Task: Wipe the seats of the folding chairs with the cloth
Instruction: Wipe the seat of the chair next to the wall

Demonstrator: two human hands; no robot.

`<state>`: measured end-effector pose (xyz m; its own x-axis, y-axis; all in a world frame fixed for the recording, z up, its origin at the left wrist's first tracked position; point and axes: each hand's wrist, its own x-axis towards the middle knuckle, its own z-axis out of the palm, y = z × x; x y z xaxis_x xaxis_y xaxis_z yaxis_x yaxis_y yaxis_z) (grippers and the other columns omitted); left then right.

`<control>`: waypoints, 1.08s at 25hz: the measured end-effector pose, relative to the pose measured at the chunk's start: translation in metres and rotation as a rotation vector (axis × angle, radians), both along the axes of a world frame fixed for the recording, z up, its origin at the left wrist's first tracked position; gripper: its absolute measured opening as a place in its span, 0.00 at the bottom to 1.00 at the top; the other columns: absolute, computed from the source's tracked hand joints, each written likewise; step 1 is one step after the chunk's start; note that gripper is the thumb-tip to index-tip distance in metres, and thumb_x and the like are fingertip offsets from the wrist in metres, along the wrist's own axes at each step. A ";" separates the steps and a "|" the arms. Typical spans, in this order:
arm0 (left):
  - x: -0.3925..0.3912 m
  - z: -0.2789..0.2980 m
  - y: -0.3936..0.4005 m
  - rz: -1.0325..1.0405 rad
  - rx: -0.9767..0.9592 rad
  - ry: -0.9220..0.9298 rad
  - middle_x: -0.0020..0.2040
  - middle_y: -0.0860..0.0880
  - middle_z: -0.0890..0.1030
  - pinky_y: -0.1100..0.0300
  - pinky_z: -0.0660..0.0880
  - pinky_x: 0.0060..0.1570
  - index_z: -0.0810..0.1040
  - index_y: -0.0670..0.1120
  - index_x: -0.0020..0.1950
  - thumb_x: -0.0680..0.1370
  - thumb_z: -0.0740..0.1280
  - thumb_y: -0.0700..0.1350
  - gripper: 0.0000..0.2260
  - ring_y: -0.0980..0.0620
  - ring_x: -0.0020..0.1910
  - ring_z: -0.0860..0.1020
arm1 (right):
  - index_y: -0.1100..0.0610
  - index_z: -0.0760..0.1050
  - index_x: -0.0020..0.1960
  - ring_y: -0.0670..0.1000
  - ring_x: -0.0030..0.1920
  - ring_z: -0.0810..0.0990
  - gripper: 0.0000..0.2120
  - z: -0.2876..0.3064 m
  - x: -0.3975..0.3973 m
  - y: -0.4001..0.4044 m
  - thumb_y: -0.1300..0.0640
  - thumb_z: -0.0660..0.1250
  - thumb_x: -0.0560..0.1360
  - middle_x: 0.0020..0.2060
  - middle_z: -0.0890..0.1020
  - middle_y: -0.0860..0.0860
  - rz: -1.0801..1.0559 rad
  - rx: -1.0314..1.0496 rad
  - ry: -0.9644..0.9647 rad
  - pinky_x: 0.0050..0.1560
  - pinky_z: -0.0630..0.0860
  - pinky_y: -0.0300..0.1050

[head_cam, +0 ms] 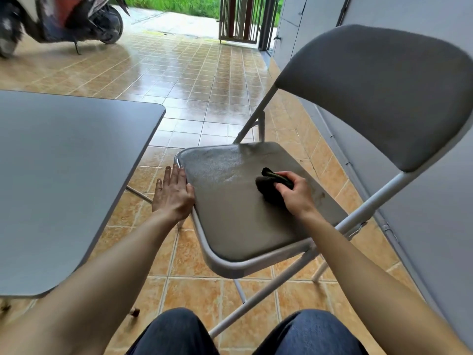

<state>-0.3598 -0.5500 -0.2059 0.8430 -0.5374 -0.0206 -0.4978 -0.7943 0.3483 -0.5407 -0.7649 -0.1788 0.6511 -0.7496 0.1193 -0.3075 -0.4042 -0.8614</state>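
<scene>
A grey folding chair stands unfolded in front of me, its padded seat (230, 213) dusty with lighter streaks toward the far end. Its grey backrest (378, 93) rises at the right. My right hand (294, 193) is closed on a bunched dark cloth (268, 185) and presses it onto the right-middle of the seat. My left hand (172, 193) lies flat against the seat's left edge, fingers straight and together, thumb on the metal rim.
A grey table (64, 175) fills the left side, its corner close to the chair. A grey wall (422, 226) runs just behind the chair on the right. A parked scooter (58, 19) and a barred gate (240, 19) stand far across the tiled floor. My knees are at the bottom.
</scene>
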 end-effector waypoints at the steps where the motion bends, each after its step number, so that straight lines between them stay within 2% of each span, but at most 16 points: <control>1: 0.003 0.006 -0.006 -0.020 0.006 -0.024 0.81 0.49 0.41 0.51 0.40 0.77 0.44 0.46 0.80 0.82 0.46 0.51 0.27 0.51 0.80 0.41 | 0.53 0.79 0.54 0.53 0.52 0.80 0.10 0.001 0.008 -0.013 0.60 0.67 0.74 0.50 0.83 0.53 -0.064 0.025 -0.018 0.59 0.76 0.49; 7: 0.019 0.025 -0.065 -0.194 0.112 -0.002 0.81 0.47 0.42 0.50 0.39 0.78 0.44 0.44 0.80 0.83 0.45 0.52 0.28 0.50 0.80 0.41 | 0.57 0.74 0.62 0.62 0.62 0.75 0.17 0.009 0.055 -0.103 0.59 0.61 0.75 0.61 0.79 0.59 -0.500 0.001 0.088 0.63 0.71 0.49; 12: 0.023 0.007 -0.069 -0.174 0.158 -0.074 0.81 0.48 0.45 0.52 0.41 0.78 0.47 0.44 0.80 0.82 0.46 0.52 0.28 0.52 0.80 0.42 | 0.57 0.69 0.69 0.64 0.67 0.67 0.21 -0.003 0.092 -0.147 0.60 0.57 0.77 0.67 0.73 0.59 -0.480 -0.070 0.233 0.65 0.66 0.49; 15: 0.024 0.006 -0.072 -0.168 0.152 -0.115 0.81 0.49 0.46 0.52 0.41 0.78 0.47 0.44 0.80 0.82 0.47 0.52 0.28 0.53 0.80 0.43 | 0.56 0.71 0.68 0.63 0.66 0.69 0.20 -0.014 0.126 -0.149 0.59 0.58 0.77 0.66 0.75 0.58 -0.394 -0.155 0.276 0.64 0.65 0.48; 18: 0.024 0.005 -0.072 -0.159 0.159 -0.121 0.81 0.49 0.47 0.52 0.41 0.78 0.48 0.45 0.80 0.82 0.47 0.52 0.28 0.53 0.80 0.44 | 0.55 0.76 0.64 0.61 0.64 0.73 0.19 -0.023 0.159 -0.115 0.62 0.59 0.75 0.62 0.79 0.58 -0.204 -0.256 0.281 0.68 0.62 0.50; 21: 0.024 0.005 -0.071 -0.153 0.172 -0.110 0.81 0.49 0.47 0.53 0.41 0.78 0.47 0.45 0.80 0.82 0.47 0.52 0.28 0.53 0.80 0.44 | 0.55 0.78 0.62 0.59 0.61 0.77 0.19 -0.029 0.185 -0.056 0.63 0.62 0.73 0.60 0.82 0.56 0.179 -0.357 0.142 0.68 0.68 0.50; 24: 0.022 0.005 -0.071 -0.152 0.167 -0.106 0.81 0.49 0.46 0.53 0.41 0.78 0.47 0.45 0.80 0.82 0.47 0.51 0.28 0.53 0.80 0.44 | 0.51 0.77 0.64 0.58 0.59 0.74 0.23 -0.026 0.178 -0.055 0.64 0.64 0.71 0.63 0.79 0.50 0.494 -0.580 0.169 0.65 0.67 0.50; 26: 0.020 0.005 -0.070 -0.152 0.165 -0.113 0.81 0.49 0.46 0.54 0.41 0.78 0.46 0.46 0.80 0.82 0.46 0.52 0.28 0.53 0.80 0.43 | 0.49 0.76 0.65 0.59 0.58 0.72 0.24 -0.025 0.164 -0.096 0.65 0.64 0.72 0.64 0.78 0.48 0.472 -0.711 0.245 0.64 0.68 0.49; 27: 0.020 0.005 -0.070 -0.155 0.167 -0.113 0.81 0.49 0.46 0.54 0.41 0.78 0.46 0.46 0.80 0.82 0.46 0.52 0.28 0.54 0.80 0.43 | 0.49 0.76 0.65 0.60 0.59 0.70 0.24 -0.028 0.155 -0.120 0.65 0.62 0.73 0.65 0.77 0.49 0.367 -0.725 0.310 0.64 0.68 0.50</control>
